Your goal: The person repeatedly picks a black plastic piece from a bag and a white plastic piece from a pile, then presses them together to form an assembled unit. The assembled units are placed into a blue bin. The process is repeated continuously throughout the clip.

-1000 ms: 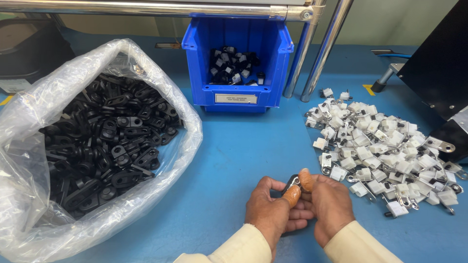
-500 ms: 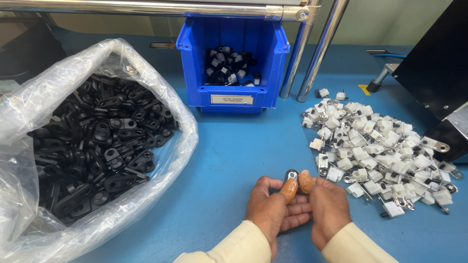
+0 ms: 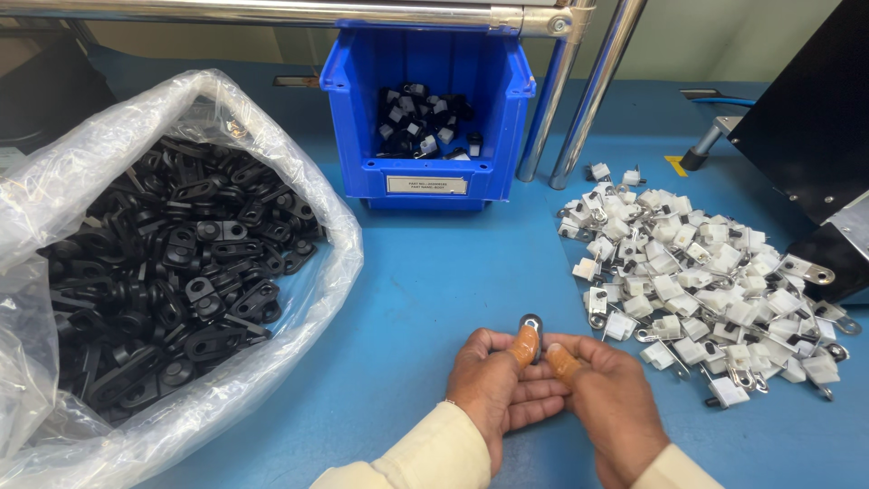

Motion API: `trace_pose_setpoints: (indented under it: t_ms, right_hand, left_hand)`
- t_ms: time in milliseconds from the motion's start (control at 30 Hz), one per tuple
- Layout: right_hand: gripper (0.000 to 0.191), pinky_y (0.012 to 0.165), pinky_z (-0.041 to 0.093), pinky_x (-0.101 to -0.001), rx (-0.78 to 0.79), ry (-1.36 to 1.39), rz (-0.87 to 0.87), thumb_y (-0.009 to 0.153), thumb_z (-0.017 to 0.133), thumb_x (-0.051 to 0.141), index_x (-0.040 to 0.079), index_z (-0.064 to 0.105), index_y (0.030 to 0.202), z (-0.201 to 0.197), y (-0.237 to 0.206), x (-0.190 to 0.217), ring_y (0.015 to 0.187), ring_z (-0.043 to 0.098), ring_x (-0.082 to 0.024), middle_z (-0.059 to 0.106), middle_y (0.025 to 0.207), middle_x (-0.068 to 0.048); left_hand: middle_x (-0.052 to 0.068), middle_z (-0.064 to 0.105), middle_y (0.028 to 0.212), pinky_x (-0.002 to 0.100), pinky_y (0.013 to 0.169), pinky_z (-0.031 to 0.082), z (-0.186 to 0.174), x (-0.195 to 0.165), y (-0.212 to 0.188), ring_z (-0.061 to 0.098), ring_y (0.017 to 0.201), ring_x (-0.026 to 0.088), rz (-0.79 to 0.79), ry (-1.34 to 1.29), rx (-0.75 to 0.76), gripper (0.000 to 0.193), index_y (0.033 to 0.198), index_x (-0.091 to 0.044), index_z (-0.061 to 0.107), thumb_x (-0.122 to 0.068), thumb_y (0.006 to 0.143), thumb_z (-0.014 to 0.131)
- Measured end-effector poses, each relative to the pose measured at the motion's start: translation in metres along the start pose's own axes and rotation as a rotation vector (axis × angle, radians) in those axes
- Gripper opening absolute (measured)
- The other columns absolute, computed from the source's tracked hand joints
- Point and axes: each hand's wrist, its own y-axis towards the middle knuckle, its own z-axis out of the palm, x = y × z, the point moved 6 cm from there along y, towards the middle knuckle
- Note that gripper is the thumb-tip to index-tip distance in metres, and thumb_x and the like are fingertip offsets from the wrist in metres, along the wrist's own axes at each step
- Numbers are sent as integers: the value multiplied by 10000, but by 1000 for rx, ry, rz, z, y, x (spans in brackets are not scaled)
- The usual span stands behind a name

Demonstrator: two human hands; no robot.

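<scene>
A: What is being held?

B: A small black plastic piece with a round metal eyelet at its top (image 3: pixel 531 328), upright, low in the view at about six o'clock. Only the rounded top shows; the rest is hidden behind the thumbs.

A: And the hands?

B: The left hand (image 3: pixel 496 391) and right hand (image 3: pixel 608 406) meet around it, fingers curled in close, both thumbs wearing orange finger cots and pinching the piece from either side. Cream sleeve cuffs show at the wrists.

A: What lies around them?

B: At nine o'clock, a clear plastic bag full of black moulded brackets (image 3: pixel 172 263). At twelve o'clock, a blue plastic bin (image 3: pixel 425 177) holding a few mixed black and white parts. At three o'clock, a loose heap of white plastic clips with metal eyelets (image 3: pixel 706 281), spread on the blue table top (image 3: pixel 434 290). Two shiny metal poles (image 3: pixel 579 100) rise just right of the bin.

A: Anything different from half a second ago?

B: Very little. The grip looks the same and the piece has stayed between the thumbs; the view has shifted slightly, so the bag and bin sit a touch differently in it.
</scene>
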Motion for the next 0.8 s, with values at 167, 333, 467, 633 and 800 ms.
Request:
trace_pose_setpoints:
  t_ms: [167,333,467,633,800]
  right_hand:
    - [309,746,558,-351,69,19,75,966,610,164,116,657,1268,-6,-2,14,826,694,-173,779,1027,-75]
    - [305,774,592,-363,130,33,56,944,668,152,11,676,1214,-2,0,21,810,719,-227,771,962,-157]
    - [294,755,586,-349,90,52,64,962,672,172,-27,687,1177,-2,5,12,800,712,-215,762,937,-146]
    - [269,708,580,-362,63,59,42,927,661,96,-72,697,1134,-3,12,4,745,700,-229,754,903,-154]
    - [293,716,596,-349,57,84,26,931,614,117,-66,700,1143,-3,8,2,750,725,-220,774,905,-150]
  left_hand:
    - [191,747,1023,363,734,672,-5,-6,1,781,850,253,49,121,-2,293,1142,-67,528,-267,964,645]
    - [158,760,977,346,691,653,-7,-3,0,771,824,237,53,245,39,267,1133,-64,539,-255,978,642]
    - [171,759,971,335,697,673,-10,-1,0,786,822,240,23,105,52,250,1136,-55,531,-243,993,612]
    - [168,762,927,350,676,653,-7,-1,3,772,809,250,54,210,55,267,1113,-57,513,-238,976,653]
    - [182,762,924,367,686,663,-8,0,3,776,822,266,79,206,-28,257,1110,-42,543,-234,976,648]
